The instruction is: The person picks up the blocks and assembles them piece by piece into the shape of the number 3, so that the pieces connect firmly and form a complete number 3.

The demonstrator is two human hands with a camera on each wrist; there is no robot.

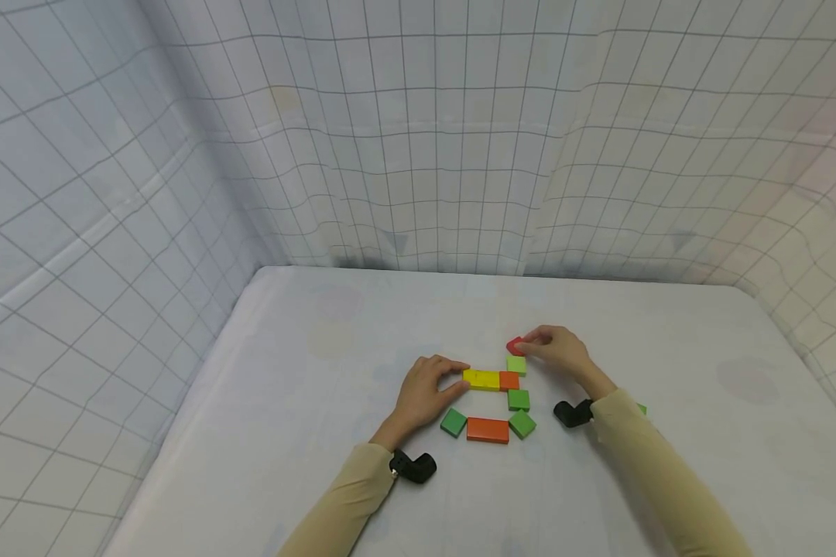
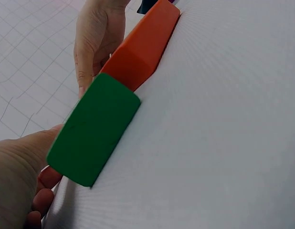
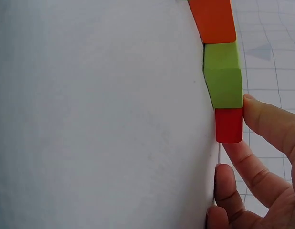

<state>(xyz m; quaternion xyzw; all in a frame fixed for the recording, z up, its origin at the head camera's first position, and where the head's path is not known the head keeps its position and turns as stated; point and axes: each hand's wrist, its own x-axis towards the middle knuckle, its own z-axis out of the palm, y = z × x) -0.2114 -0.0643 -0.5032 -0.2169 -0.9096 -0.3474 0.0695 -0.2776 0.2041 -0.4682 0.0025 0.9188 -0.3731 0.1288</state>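
My left hand point(image 1: 423, 391) holds the left end of a yellow block point(image 1: 482, 380), thumb on the near side and fingers at the far corner. An orange block point(image 1: 509, 381) touches its right end. With thumb and fingers, my right hand point(image 1: 559, 350) pinches a red block point(image 1: 515, 346), just beyond a light green block point(image 1: 516, 365). In the right wrist view the red block point(image 3: 229, 125) appears against the light green block point(image 3: 225, 76). The left wrist view shows a dark green block point(image 2: 94, 130) near the left thumb; the yellow block is hidden there.
Nearer me lie a green block point(image 1: 519, 400), a tilted green block point(image 1: 522, 424), a long orange-red block point(image 1: 488, 430) and a dark green block point(image 1: 453, 422). Another green block point(image 1: 642, 408) shows partly behind the right sleeve. The white table point(image 1: 306, 433) meets grid-patterned curtains point(image 1: 432, 155).
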